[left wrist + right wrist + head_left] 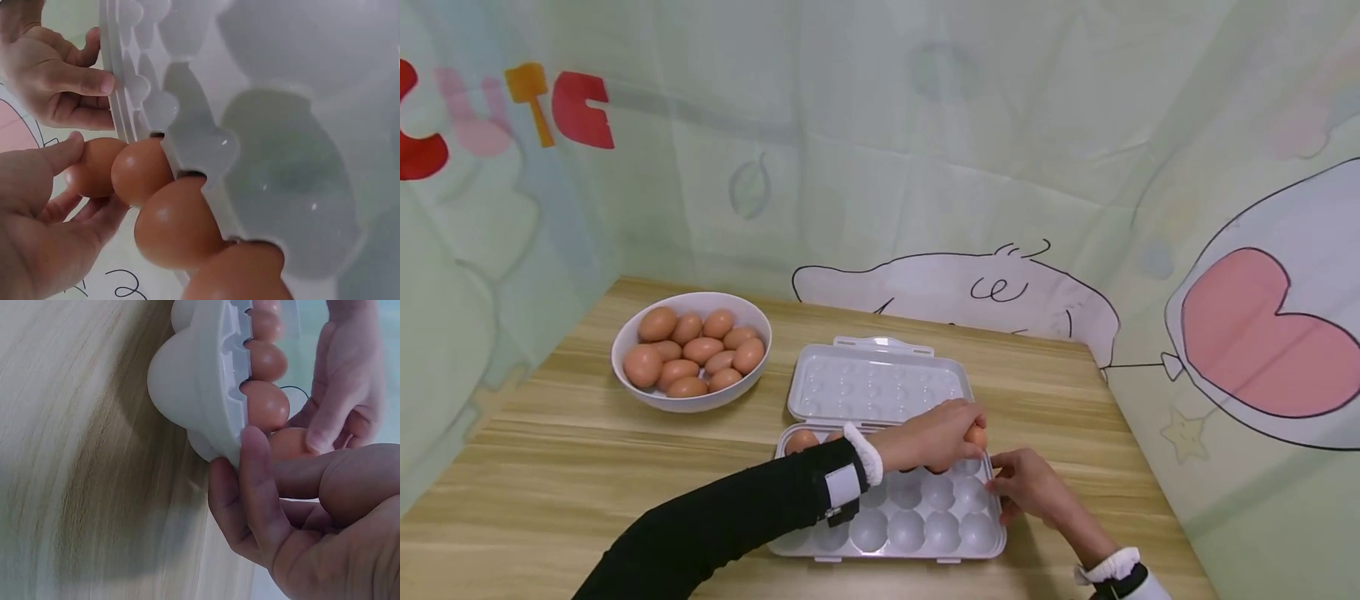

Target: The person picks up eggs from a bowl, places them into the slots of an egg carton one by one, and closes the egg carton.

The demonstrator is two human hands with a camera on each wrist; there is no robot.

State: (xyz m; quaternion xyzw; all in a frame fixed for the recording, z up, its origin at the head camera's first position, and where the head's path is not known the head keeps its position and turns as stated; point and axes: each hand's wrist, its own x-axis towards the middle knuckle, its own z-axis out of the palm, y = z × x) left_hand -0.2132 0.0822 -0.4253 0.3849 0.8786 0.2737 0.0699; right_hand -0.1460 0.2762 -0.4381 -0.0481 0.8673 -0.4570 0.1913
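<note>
A white plastic egg carton (887, 551) lies with its lid (880, 385) folded back on the wooden table. Brown eggs (178, 222) fill cups along its back row, partly hidden by my left arm in the head view. My left hand (936, 437) pinches an egg (94, 167) between thumb and fingers, at the right end of that row. At the carton's right side, my right hand (1037, 492) grips the rim with its fingertips (257, 447). The front rows show bare cups.
A white bowl (688, 405) of several brown eggs (702, 350) stands at the back left of the table (565, 492). Printed fabric walls (865, 167) enclose the table's back and sides. My left forearm (730, 517) crosses over the carton's left part.
</note>
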